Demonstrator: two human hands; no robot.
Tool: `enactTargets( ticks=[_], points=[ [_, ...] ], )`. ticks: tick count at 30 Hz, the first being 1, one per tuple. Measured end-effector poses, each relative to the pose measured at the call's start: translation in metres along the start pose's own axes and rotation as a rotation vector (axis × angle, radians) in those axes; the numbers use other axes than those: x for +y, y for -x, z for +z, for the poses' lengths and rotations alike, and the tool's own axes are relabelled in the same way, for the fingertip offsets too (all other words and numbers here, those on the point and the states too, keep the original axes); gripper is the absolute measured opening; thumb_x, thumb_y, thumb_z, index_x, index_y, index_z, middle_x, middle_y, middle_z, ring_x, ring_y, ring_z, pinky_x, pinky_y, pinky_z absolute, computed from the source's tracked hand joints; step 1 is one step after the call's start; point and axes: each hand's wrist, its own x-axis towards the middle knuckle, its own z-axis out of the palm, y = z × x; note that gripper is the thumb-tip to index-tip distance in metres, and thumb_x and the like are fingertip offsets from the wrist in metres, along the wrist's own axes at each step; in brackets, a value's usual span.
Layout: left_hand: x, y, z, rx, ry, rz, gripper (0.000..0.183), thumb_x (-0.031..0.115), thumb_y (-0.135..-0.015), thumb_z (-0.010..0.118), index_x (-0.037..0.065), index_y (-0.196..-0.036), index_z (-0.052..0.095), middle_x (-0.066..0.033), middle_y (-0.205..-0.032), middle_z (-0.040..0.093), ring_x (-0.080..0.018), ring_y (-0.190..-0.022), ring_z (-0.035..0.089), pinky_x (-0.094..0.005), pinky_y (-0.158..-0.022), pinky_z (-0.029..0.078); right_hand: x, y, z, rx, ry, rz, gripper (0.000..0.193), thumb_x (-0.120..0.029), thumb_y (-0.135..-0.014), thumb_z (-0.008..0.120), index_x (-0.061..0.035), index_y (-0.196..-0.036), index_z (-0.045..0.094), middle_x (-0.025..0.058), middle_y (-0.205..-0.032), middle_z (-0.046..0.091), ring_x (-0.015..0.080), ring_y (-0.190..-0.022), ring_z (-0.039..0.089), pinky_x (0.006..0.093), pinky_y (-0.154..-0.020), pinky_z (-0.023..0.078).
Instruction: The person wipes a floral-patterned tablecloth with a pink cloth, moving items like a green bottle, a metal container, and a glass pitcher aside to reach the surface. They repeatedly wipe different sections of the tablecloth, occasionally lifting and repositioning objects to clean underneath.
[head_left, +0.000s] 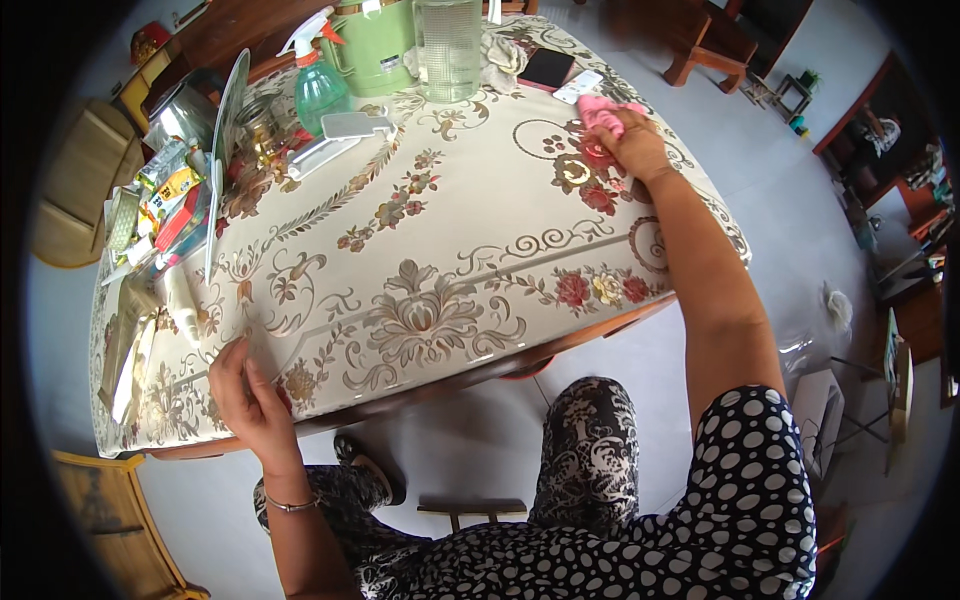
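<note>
My right arm reaches across the patterned tablecloth, and my right hand is closed on a pink cloth, pressed to the table near its far right edge. Just beyond the pink cloth lie a small white card-like item and a dark phone. My left hand rests at the near left edge, fingers loosely bent, thumb apart, nothing visible in it. A white tube lies a little beyond that hand.
At the back stand a spray bottle with green liquid, a green container and a clear ribbed jug. A white folding stand lies before them. Packets crowd the left side. A yellow wooden chair stands lower left.
</note>
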Motion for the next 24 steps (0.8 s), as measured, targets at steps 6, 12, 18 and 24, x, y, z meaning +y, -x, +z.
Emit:
enactTargets(
  ticks=[6, 12, 18, 24],
  points=[
    [0.002, 0.001, 0.000, -0.006, -0.020, -0.043, 0.017, 0.001, -0.093, 0.049, -0.003, -0.106, 0.060, -0.0140, -0.107, 0.060, -0.0258, -0.098, 0.056, -0.0331, -0.088, 0.044, 0.066, -0.068, 0.037, -0.053, 0.163, 0.096, 0.071, -0.067, -0.084, 0.043, -0.0242, -0.141, 0.041, 0.0081, -0.147, 0.038, 0.0300, -0.138, 0.028, 0.0448, -0.111, 0.026],
    [0.002, 0.002, 0.001, -0.006, -0.110, 0.005, 0.016, 0.001, -0.093, 0.049, -0.003, -0.104, 0.060, -0.0149, -0.105, 0.061, -0.0274, -0.098, 0.057, -0.0353, -0.088, 0.044, 0.067, -0.090, 0.035, -0.110, 0.207, 0.254, 0.071, -0.067, -0.085, 0.042, -0.0298, -0.145, 0.034, 0.0033, -0.150, 0.033, 0.0297, -0.140, 0.024, 0.0468, -0.111, 0.025],
    [0.004, 0.000, 0.002, -0.019, -0.125, 0.014, 0.016, 0.002, -0.091, 0.051, -0.001, -0.102, 0.061, -0.0152, -0.103, 0.061, -0.0289, -0.096, 0.057, -0.0371, -0.087, 0.044, 0.070, -0.088, 0.032, -0.108, 0.216, 0.224, 0.071, -0.066, -0.086, 0.042, -0.0270, -0.144, 0.035, 0.0047, -0.149, 0.034, 0.0305, -0.139, 0.026, 0.0460, -0.111, 0.026],
    [0.008, -0.005, 0.003, 0.004, -0.120, 0.014, 0.014, -0.001, -0.088, 0.053, -0.001, -0.098, 0.063, -0.0152, -0.100, 0.062, -0.0300, -0.094, 0.058, -0.0370, -0.086, 0.045, 0.095, -0.059, 0.031, -0.048, 0.237, 0.127, 0.069, -0.064, -0.088, 0.043, -0.0224, -0.142, 0.038, 0.0065, -0.148, 0.036, 0.0316, -0.138, 0.028, 0.0436, -0.111, 0.027]
  ],
)
